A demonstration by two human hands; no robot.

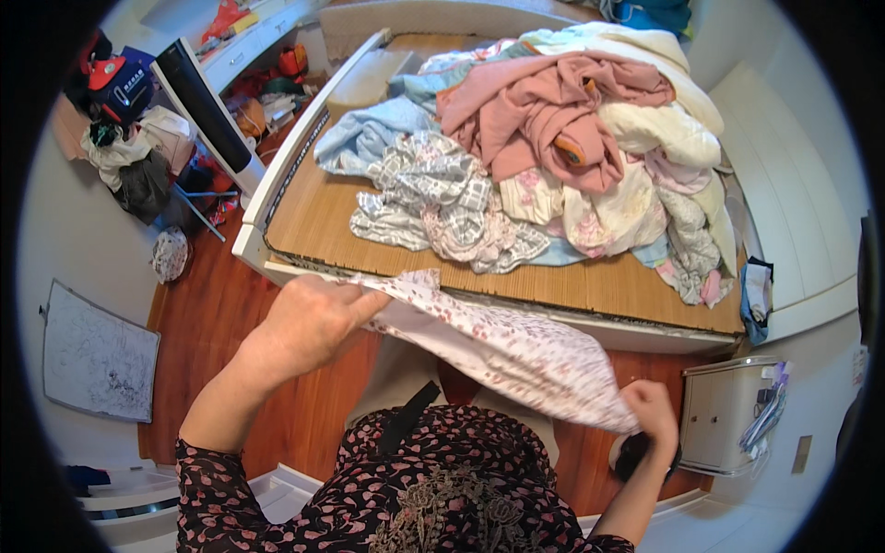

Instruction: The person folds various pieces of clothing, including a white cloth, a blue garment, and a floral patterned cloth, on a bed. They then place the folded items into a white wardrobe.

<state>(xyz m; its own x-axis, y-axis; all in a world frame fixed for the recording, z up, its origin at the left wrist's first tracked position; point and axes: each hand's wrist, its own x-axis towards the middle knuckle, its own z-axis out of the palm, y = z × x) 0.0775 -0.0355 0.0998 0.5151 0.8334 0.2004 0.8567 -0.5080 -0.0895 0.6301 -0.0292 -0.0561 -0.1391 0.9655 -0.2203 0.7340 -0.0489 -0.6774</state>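
Note:
A white cloth with a small reddish print [511,352] is stretched between my two hands in front of my body. My left hand [314,318] pinches one end, close to the front edge of the bed. At the lower right, my right hand [648,411] grips the other end, its fingertips partly hidden. Beyond the cloth, a heap of bedding covers much of the bed mat [311,214]. In that heap lie a pink blanket [511,124], a grey and white checked cloth [442,186], a light blue cloth [377,131] and a cream floral cloth [615,214].
The bed's white frame [276,180] runs along its left side. A tower appliance [207,110] stands beside it, near piled bags [145,152]. A whiteboard [100,352] leans at the left wall. At the right is a small cabinet [719,418]; dark cloth items [757,297] hang by the bed corner.

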